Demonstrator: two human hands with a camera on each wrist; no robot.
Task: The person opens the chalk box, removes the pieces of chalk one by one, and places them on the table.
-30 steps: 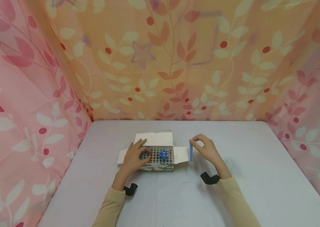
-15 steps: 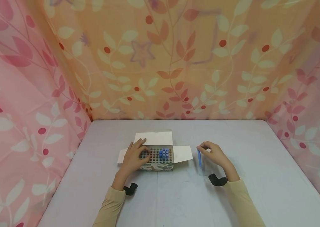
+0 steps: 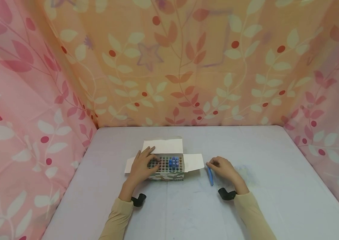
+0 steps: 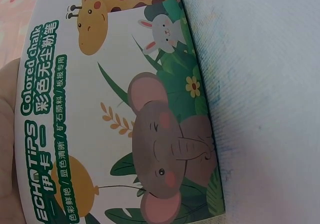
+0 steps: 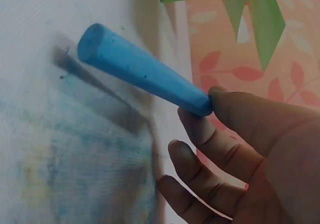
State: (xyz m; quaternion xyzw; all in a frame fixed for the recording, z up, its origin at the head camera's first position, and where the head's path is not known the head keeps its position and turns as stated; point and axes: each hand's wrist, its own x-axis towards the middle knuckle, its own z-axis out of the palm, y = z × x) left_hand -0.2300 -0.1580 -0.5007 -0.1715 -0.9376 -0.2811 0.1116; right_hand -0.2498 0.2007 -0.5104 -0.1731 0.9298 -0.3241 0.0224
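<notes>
My right hand [image 3: 223, 167] pinches one end of a blue chalk stick [image 5: 145, 71] between thumb and index finger. The chalk slants, its free end low toward the near side of the table, to the right of the chalk box [image 3: 166, 176]. That box stands with its flaps spread, showing rows of coloured chalk ends and several blue sticks [image 3: 174, 162] rising above them. Over the box's left part rests my left hand [image 3: 140, 166], index finger bent and the other fingers spread toward the back flap. The box's printed front [image 4: 120, 109] fills much of the left wrist view.
A white side flap [image 3: 193, 161] sticks out from the box toward the right hand. Blue and yellow chalk smudges [image 3: 249, 175] mark the white tabletop [image 3: 175, 213]. Patterned curtains [image 3: 172, 66] enclose the back and sides.
My right hand has shifted right from the side flap, then lowered and come slightly back left with the blue chalk, which now tilts more. The left hand stays on the box.
</notes>
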